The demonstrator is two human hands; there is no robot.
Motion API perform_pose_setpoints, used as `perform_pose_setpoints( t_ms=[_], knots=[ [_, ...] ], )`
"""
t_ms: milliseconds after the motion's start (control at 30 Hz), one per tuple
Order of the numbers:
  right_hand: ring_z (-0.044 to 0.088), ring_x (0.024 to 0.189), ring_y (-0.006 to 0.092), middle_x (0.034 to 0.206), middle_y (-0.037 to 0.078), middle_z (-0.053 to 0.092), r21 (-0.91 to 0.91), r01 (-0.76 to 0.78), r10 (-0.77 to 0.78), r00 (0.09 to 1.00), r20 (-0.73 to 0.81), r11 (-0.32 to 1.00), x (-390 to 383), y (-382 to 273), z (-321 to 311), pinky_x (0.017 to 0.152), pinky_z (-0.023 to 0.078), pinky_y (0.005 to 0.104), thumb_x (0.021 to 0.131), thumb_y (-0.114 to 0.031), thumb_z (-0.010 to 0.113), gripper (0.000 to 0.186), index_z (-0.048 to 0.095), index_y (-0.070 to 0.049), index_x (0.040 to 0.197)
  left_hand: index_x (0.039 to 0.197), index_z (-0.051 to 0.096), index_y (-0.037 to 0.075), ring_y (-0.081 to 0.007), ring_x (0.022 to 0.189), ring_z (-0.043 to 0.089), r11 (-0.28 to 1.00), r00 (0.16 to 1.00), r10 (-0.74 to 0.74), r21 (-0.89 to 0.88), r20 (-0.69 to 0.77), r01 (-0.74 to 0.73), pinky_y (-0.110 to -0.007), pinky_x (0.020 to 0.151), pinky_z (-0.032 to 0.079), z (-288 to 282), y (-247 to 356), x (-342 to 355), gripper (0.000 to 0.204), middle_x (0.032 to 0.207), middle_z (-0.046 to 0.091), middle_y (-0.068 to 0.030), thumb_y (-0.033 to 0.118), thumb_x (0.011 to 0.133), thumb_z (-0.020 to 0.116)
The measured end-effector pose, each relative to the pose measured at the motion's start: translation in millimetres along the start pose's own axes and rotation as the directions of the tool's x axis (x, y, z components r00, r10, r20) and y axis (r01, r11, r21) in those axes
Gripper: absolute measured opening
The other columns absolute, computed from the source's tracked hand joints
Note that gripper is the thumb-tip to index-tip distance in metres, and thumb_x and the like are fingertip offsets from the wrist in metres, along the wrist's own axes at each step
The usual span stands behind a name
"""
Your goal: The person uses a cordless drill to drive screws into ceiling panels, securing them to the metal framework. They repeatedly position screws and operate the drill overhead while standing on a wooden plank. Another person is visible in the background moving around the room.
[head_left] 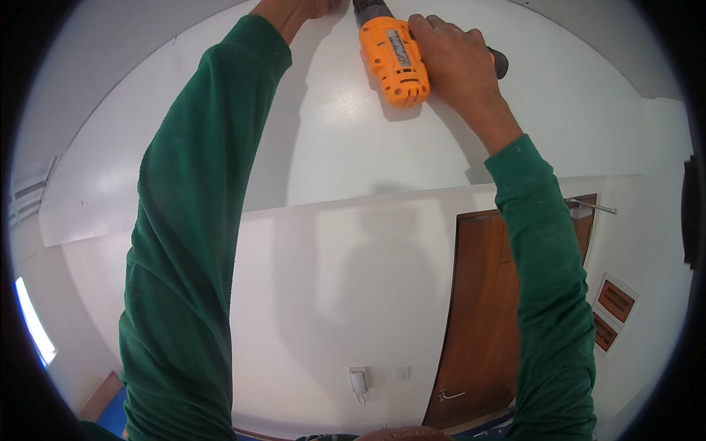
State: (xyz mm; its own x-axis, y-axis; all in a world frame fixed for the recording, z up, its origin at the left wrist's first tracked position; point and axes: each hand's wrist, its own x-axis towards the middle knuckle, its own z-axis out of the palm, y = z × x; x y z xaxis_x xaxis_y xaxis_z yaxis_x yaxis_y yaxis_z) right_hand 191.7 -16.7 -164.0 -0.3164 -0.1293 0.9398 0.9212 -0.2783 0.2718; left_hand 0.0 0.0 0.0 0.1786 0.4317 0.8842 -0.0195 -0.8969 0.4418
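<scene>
Left hand [305, 7] is mostly cut off by the top edge, fingers out of frame. Drill [393, 51] nose runs off the top too, so bit contact with the ceiling [331, 125] can't be checked. Right hand [452, 59] covers the grip; trigger probably hidden under it.

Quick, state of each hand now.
Left hand: mostly out of frame, cannot tell.
Right hand: closed on the orange drill.

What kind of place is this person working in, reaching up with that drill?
Most likely a room in a home or flat under fit-out. The right hand holds an orange power drill up at a white ceiling. Below are a brown wooden door and a small white wall unit.
</scene>
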Motion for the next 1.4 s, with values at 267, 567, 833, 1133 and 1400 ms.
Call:
perform_pose_setpoints(
  t_ms=[267, 567, 833, 1133, 1400],
  knots=[
    [0.075, 0.087, 0.0213, 0.094, 0.006, 0.072, 0.0, -0.004, 0.004, 1.0, 0.018, 1.0, -5.4, 0.0, -3.5, 0.08, 0.055, 0.046, 0.086, -0.026, 0.084, 0.042, 0.063, -0.011, 0.12, 0.092, 0.068, 0.005, -0.0077, 0.053, 0.037, 1.0, 1.0, -0.017, -0.009, -0.001, 0.017, -0.026, 0.047, 0.033, 7.9, -4.8, -6.7, 0.018, 0.07, 0.05, 0.0023, 0.015, 0.105, 0.061],
    [0.075, 0.091, 0.0256, 0.097, 0.008, 0.071, 0.044, -0.071, 0.067, 0.994, 0.084, 0.997, -5.0, -18.3, -8.9, 0.082, 0.054, 0.0495, 0.086, -0.02, 0.079, 0.037, 0.06, -0.01, 0.116, 0.11, 0.066, -0.002, -0.0107, 0.061, 0.046, 0.988, 1.0, 0.022, 0.154, -0.007, -0.021, -0.026, 0.051, 0.041, -6.1, -13.7, -38.0, 0.031, 0.079, 0.051, -0.0021, 0.029, 0.107, 0.059],
    [0.075, 0.092, 0.0267, 0.098, 0.008, 0.07, 0.058, -0.111, 0.111, 0.994, 0.002, 0.992, -8.0, -2.7, -24.1, 0.081, 0.054, 0.0506, 0.086, -0.017, 0.077, 0.034, 0.059, -0.009, 0.115, 0.107, 0.061, -0.004, -0.0323, 0.059, 0.069, 0.529, 0.88, 0.469, 0.773, 0.078, -0.35, -0.039, 0.058, 0.056, 38.6, -90.4, -232.7, 0.083, 0.064, 0.065, -0.0165, 0.072, 0.079, 0.077],
    [0.075, 0.091, 0.0272, 0.097, 0.009, 0.07, 0.028, -0.091, 0.092, 0.996, -0.019, 0.995, -8.3, 1.3, -21.7, 0.08, 0.055, 0.0473, 0.085, -0.017, 0.078, 0.035, 0.058, -0.008, 0.113, 0.087, 0.055, 0.0, -0.0198, 0.042, 0.061, 0.54, 0.853, 0.523, 0.771, 0.006, -0.336, -0.031, 0.039, 0.048, 63.9, -88.0, -205.7, 0.08, 0.052, 0.057, -0.0061, 0.078, 0.082, 0.072],
    [0.076, 0.09, 0.023, 0.095, 0.008, 0.074, 0.009, -0.086, 0.086, 0.995, 0.053, 0.996, -5.1, -1.5, -28.2, 0.082, 0.057, 0.0479, 0.087, -0.023, 0.083, 0.038, 0.065, -0.008, 0.117, 0.087, 0.055, 0.001, -0.0186, 0.041, 0.06, 0.532, 0.865, 0.501, 0.793, -0.011, -0.298, -0.029, 0.038, 0.048, 65.6, -88.0, -200.9, 0.08, 0.052, 0.057, -0.0043, 0.08, 0.082, 0.07]
  ],
)
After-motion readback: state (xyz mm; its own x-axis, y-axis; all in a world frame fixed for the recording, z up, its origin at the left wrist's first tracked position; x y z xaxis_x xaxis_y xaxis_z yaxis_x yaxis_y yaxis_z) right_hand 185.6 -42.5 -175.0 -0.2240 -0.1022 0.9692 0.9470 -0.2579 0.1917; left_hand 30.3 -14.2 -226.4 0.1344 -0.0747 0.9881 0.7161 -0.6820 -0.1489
